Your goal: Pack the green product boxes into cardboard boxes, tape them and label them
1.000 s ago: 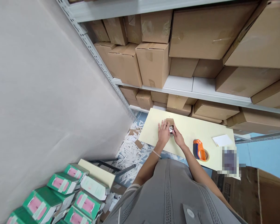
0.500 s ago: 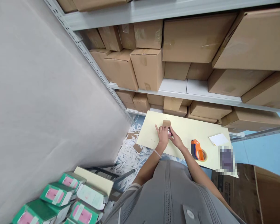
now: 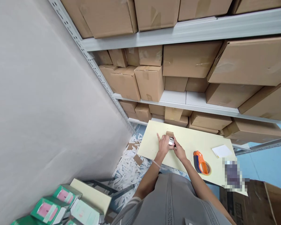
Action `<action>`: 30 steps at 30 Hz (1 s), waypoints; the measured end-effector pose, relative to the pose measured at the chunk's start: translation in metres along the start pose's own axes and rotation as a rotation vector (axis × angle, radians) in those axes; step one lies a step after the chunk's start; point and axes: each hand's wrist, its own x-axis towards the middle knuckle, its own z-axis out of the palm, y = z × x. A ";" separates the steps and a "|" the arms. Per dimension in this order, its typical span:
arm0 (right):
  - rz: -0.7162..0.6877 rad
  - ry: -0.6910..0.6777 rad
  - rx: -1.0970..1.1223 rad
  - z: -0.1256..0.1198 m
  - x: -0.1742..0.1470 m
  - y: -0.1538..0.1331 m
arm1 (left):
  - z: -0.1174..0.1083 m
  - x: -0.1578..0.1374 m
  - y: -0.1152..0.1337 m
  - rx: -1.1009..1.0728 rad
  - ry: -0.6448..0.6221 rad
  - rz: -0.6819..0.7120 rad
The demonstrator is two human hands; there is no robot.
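Observation:
A small cardboard box (image 3: 170,133) is at the left part of the pale yellow table (image 3: 152,131), its brown flap raised on the far side. At its mouth shows a shiny silver, rounded item (image 3: 171,141) whose kind I cannot make out. My left hand (image 3: 163,144) grips the left side of the box with bent fingers, one finger sticking out to the left. On the right side, my right hand (image 3: 179,152) holds the box, its fingertips near the silver item. The palms hide much of the box.
An orange tape dispenser (image 3: 201,163) and a white pad (image 3: 222,151) lie to the right, near a blurred patch. Shelves with cardboard boxes (image 3: 148,82) rise behind the table. White paper strips (image 3: 128,159) cover the floor at left, with green boxes (image 3: 46,209) nearer me.
My view has tilted upward, so the table and hands sit lower. A bright silver surface now shows at the box's mouth, where a dark and pink one was visible before.

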 end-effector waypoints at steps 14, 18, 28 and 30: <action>-0.045 0.062 0.029 -0.003 0.000 0.001 | -0.100 -0.013 0.029 -0.805 0.536 -0.158; -0.079 0.165 -0.005 -0.015 -0.001 -0.005 | -0.132 -0.011 0.023 -1.042 0.738 -0.203; -0.012 0.024 1.056 -0.091 -0.021 -0.088 | -0.106 -0.012 -0.002 -1.433 0.445 -0.536; -0.030 0.025 1.050 -0.097 -0.027 -0.101 | -0.097 -0.011 0.000 -1.448 0.364 -0.578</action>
